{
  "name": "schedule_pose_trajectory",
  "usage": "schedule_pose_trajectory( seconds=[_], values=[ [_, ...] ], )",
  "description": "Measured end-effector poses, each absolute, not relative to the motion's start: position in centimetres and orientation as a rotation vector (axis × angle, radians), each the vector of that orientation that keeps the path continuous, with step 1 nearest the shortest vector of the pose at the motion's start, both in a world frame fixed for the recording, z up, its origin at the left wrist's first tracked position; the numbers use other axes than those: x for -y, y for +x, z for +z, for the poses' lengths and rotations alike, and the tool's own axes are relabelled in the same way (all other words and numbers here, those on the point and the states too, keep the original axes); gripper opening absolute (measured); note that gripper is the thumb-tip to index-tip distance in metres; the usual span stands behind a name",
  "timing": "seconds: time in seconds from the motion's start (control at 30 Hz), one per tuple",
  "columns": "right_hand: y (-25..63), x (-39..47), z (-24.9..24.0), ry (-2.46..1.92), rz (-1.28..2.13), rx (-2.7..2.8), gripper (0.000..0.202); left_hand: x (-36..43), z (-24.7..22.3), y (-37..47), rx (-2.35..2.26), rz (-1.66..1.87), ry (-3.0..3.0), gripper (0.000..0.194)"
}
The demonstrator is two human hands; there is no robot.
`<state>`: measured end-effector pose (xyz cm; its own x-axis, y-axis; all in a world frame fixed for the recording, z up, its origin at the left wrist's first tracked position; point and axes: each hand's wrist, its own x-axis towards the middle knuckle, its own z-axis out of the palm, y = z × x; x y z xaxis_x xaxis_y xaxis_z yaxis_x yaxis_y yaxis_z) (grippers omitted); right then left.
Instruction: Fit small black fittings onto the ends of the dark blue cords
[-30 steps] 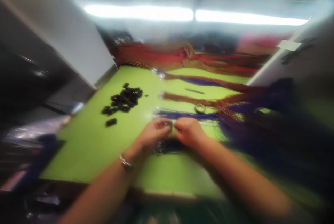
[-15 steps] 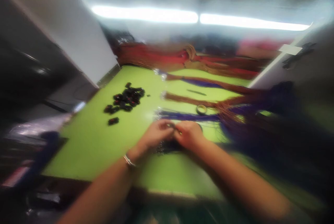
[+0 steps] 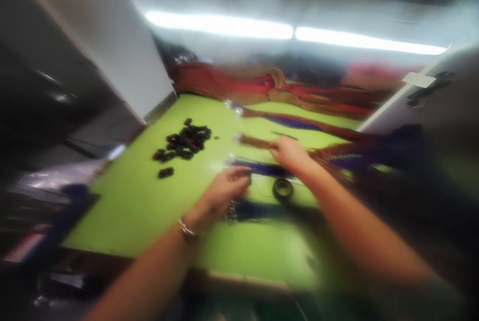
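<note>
My left hand (image 3: pixel 228 186) is closed in a pinch on a small dark piece, with a thin wire near its fingertips. My right hand (image 3: pixel 290 154) has its fingers pressed together at the brown wire bundle (image 3: pixel 254 141); what they grip is hidden. Between and below the hands lies a black tape roll (image 3: pixel 283 189). A blue wire bundle (image 3: pixel 258 167) passes between the hands, and another dark blue bundle (image 3: pixel 258 210) with metal ends lies nearer me.
Black connector pieces (image 3: pixel 189 141) are piled on the green table (image 3: pixel 127 211) at the left. Red and brown wires (image 3: pixel 232 81) run along the back. Panels stand at both sides, under bright tube lights (image 3: pixel 224 25).
My right hand has moved away from my left, up and to the right onto the brown bundle. My left hand stays nearly in place. The black tape roll is now uncovered.
</note>
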<state>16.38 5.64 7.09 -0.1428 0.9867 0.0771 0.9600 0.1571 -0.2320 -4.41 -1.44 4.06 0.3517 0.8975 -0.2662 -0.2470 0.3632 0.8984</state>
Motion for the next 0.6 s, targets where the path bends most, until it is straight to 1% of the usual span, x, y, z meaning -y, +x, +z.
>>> schedule_pose_trajectory(
  seconds=[0.07, 0.13, 0.23, 0.37, 0.5, 0.6],
  values=[
    [17.6, -8.1, 6.3, -2.151, 0.149, 2.180, 0.019, 1.5, 4.3, -4.4, -0.914, 0.874, 0.903, 0.044],
    [18.6, -9.9, 5.3, -2.256, 0.180, 2.155, 0.019, 1.6, 4.3, -4.5, -0.924, 0.867, 0.906, 0.044],
    [19.6, -11.0, 4.3, -2.214, 0.204, 2.157, 0.018, 1.5, 4.0, -4.6, -0.921, 0.856, 0.900, 0.044],
    [20.1, -10.8, 4.2, -2.158, 0.169, 2.177, 0.018, 1.3, 3.7, -4.8, -0.911, 0.849, 0.903, 0.043],
    [19.9, -9.9, 5.2, -2.157, -0.070, 2.247, 0.022, 1.2, 3.6, -4.9, -0.928, 0.839, 0.922, 0.043],
    [20.1, -9.0, 5.9, -2.143, -0.210, 2.124, 0.025, 1.2, 3.6, -4.9, -0.935, 0.842, 0.927, 0.043]
  ],
)
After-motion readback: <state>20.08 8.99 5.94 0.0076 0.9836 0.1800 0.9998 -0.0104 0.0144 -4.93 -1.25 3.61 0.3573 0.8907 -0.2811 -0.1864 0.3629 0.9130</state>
